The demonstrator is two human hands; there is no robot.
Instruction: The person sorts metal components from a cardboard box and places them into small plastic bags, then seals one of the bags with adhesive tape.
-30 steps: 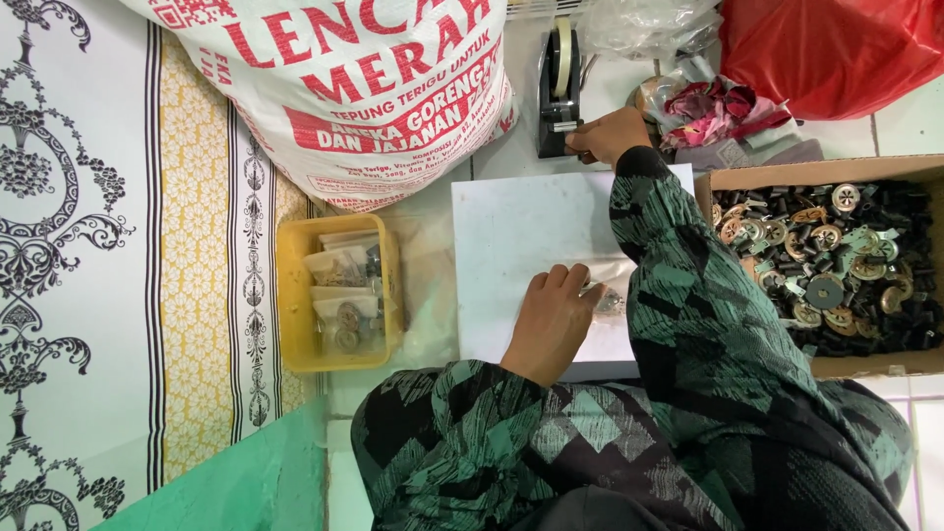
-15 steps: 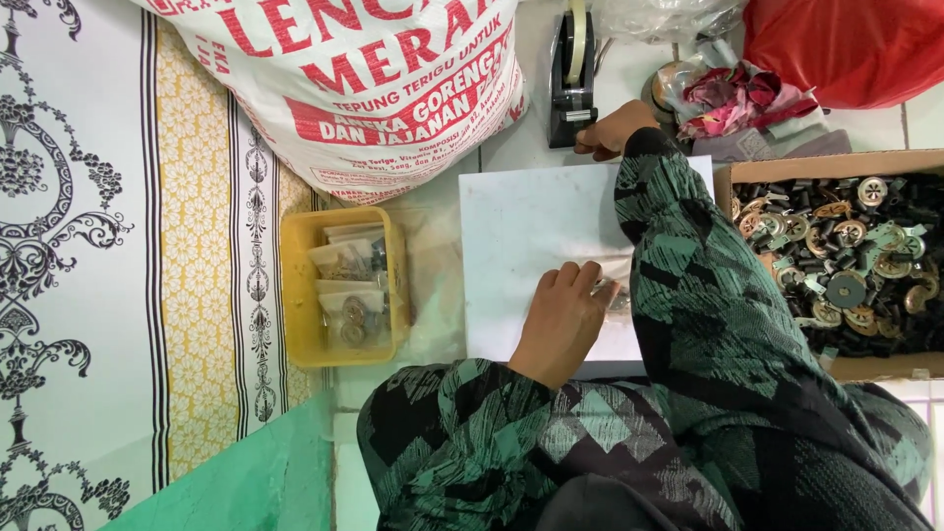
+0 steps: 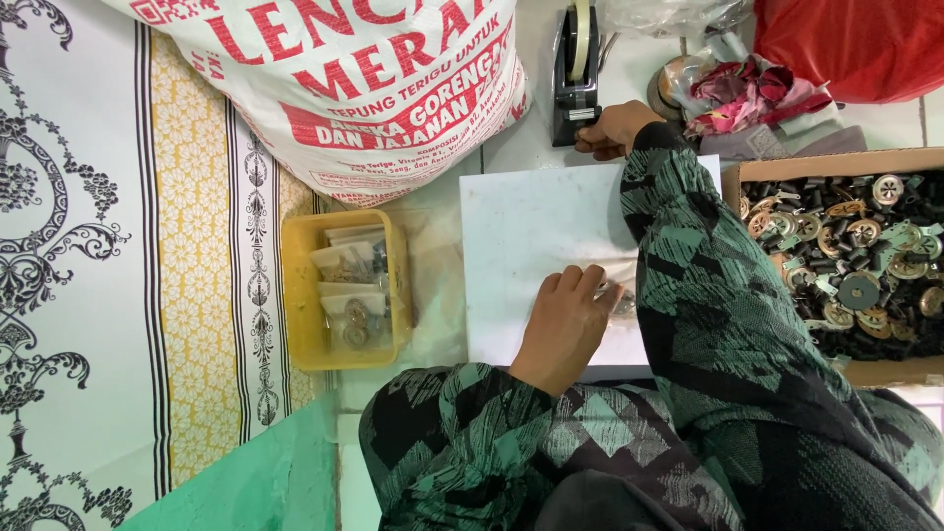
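Hands at the white rectangular board (image 3: 536, 221) — packing under way

Left hand (image 3: 565, 324) presses a small clear plastic packet (image 3: 612, 285) flat, fingers extended; right hand (image 3: 612, 130) fingers curled at the black tape dispenser (image 3: 576, 74) — sealing not yet done.

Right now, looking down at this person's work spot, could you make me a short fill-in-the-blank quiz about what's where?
1. The right hand reaches to the black ____ dispenser beyond the white board.
2. The left hand presses a small clear packet onto the ____ board.
3. The small tub holding filled packets is ____ in colour.
4. The round metal parts lie in a ____ box.

Missing words: tape; white; yellow; cardboard
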